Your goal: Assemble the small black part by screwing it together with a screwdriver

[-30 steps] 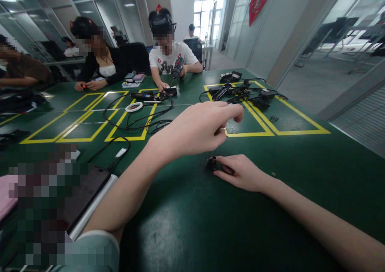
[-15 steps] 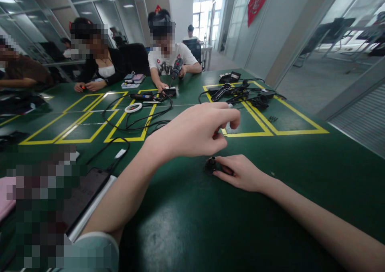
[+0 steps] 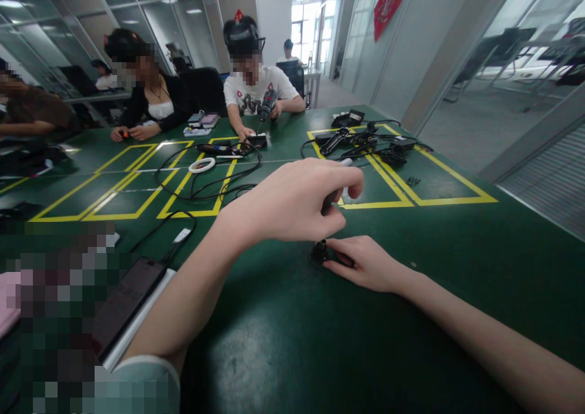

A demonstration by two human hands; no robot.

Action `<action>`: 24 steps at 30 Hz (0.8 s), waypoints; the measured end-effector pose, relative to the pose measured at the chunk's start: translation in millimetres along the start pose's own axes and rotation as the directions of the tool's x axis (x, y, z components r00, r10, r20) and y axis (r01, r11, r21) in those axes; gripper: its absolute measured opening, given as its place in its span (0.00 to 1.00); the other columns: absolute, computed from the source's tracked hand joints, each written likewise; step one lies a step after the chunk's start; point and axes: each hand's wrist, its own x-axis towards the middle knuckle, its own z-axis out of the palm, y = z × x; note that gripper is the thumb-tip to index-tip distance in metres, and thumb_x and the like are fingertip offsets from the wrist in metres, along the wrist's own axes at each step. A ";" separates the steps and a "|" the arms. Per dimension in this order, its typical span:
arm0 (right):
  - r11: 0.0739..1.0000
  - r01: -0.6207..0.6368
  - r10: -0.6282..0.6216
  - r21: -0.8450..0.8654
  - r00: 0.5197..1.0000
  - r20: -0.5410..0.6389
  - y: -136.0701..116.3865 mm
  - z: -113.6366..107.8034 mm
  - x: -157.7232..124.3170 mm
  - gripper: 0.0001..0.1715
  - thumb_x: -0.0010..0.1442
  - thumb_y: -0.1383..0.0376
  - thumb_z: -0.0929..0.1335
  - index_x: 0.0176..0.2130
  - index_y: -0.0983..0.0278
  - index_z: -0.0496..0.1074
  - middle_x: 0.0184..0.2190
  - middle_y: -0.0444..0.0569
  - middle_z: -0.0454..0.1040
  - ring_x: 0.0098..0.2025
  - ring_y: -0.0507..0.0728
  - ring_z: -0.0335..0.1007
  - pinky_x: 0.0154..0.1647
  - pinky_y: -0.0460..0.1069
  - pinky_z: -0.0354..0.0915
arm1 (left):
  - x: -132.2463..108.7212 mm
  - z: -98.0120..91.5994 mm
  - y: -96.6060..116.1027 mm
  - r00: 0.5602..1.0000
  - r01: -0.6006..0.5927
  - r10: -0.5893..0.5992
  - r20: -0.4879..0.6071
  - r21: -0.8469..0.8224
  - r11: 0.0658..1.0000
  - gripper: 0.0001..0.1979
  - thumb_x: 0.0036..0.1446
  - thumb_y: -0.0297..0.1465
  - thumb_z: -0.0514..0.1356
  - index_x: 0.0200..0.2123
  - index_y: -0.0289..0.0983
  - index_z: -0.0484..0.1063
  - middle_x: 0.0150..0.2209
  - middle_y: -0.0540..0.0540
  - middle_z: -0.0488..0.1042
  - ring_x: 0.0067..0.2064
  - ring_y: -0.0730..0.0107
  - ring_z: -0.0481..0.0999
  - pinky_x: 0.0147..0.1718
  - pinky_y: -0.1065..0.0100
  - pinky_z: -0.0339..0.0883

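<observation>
My left hand is raised over the middle of the green table, its fingers curled round a dark object that is mostly hidden; a light grey tip shows beyond the index finger. Below and to the right, my right hand rests low at the table with thumb and fingertips pinching the edge of a small round black part. That part has a short upright stub and sits just under my left hand's fingers, which stay apart from it.
A phone with a cable lies at the left. Black cables and devices lie beyond my hands at the right, a white ring at centre-left. Across the table a person holds a drill; another sits further left.
My left hand has turned very slightly, so more of the dark object and its grey tip shows. My right hand stays on the round black part.
</observation>
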 end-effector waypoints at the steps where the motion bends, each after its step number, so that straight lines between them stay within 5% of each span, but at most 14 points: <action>1: 1.000 -0.002 0.002 0.000 1.000 0.003 0.1 0.1 0.0 0.17 0.71 0.58 0.64 0.50 0.66 0.74 0.22 0.43 0.72 0.23 0.54 0.67 0.27 0.47 0.53 | -0.1 0.1 -0.4 1.000 -0.007 0.007 -0.003 -0.004 1.000 0.14 0.52 0.22 0.55 0.41 0.35 0.75 0.39 0.43 0.78 0.37 0.66 0.74 0.33 0.67 0.62; 24: 1.000 0.018 -0.018 0.000 1.000 -0.012 1.8 1.4 0.3 0.17 0.71 0.58 0.65 0.50 0.67 0.74 0.22 0.43 0.72 0.23 0.54 0.67 0.27 0.47 0.53 | 0.2 2.3 -4.5 0.999 -0.022 0.022 -0.027 -0.001 1.000 0.16 0.55 0.22 0.54 0.44 0.35 0.76 0.39 0.42 0.78 0.38 0.65 0.75 0.36 0.66 0.65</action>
